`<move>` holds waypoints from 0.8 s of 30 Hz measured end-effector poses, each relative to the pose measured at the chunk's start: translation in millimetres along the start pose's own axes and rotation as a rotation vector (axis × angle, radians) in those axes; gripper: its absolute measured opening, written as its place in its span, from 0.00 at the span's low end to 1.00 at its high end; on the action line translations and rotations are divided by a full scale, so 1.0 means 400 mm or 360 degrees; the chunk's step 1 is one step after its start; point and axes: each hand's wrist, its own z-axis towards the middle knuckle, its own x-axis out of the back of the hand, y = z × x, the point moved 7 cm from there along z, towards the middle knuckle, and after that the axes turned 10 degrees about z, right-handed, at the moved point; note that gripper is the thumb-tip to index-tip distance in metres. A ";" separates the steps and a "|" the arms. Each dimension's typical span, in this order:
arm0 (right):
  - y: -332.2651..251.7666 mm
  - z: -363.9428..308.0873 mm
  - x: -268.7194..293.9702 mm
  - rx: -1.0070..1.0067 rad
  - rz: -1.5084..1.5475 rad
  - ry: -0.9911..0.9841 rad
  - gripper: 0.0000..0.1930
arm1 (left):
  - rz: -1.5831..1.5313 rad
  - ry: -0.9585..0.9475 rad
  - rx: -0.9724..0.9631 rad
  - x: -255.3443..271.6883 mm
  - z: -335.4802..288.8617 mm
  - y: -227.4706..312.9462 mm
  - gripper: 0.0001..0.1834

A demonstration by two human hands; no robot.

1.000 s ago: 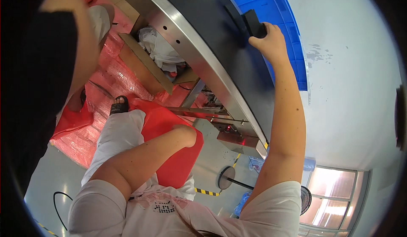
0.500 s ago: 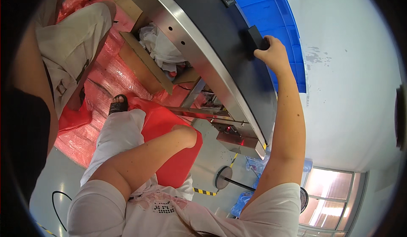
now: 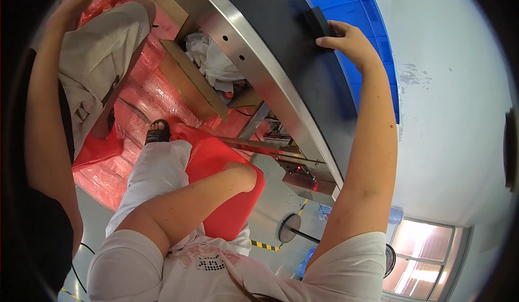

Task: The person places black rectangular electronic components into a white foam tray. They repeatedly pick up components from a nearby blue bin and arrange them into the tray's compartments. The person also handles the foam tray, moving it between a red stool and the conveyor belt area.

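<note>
My right hand point(image 3: 351, 44) reaches out over the black conveyor belt point(image 3: 281, 26). Its thumb and fingers close around the near end of a small black rectangular block point(image 3: 318, 23), which stands on the belt close to its right edge. The fingers partly cover the block's near side. My left arm point(image 3: 184, 199) lies bent across my lap, above a red plastic stool seat point(image 3: 232, 210). The left hand itself does not show.
A steel rail point(image 3: 259, 64) borders the belt. A blue crate point(image 3: 373, 48) lies beyond it. Below the rail is a cardboard box point(image 3: 186, 78) with white wrapping. To the left sits another person point(image 3: 102, 59), bare arm raised, beside pink bubble wrap point(image 3: 151, 94).
My right hand and the black block have moved farther away along the belt. The other person's forearm and hand have come into view at the upper left. The view has shifted slightly.
</note>
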 end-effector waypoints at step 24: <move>-0.044 0.059 -0.016 0.0037 -0.0057 0.0015 0.35 | -0.0040 0.0149 0.0011 -0.013 0.027 -0.035 0.18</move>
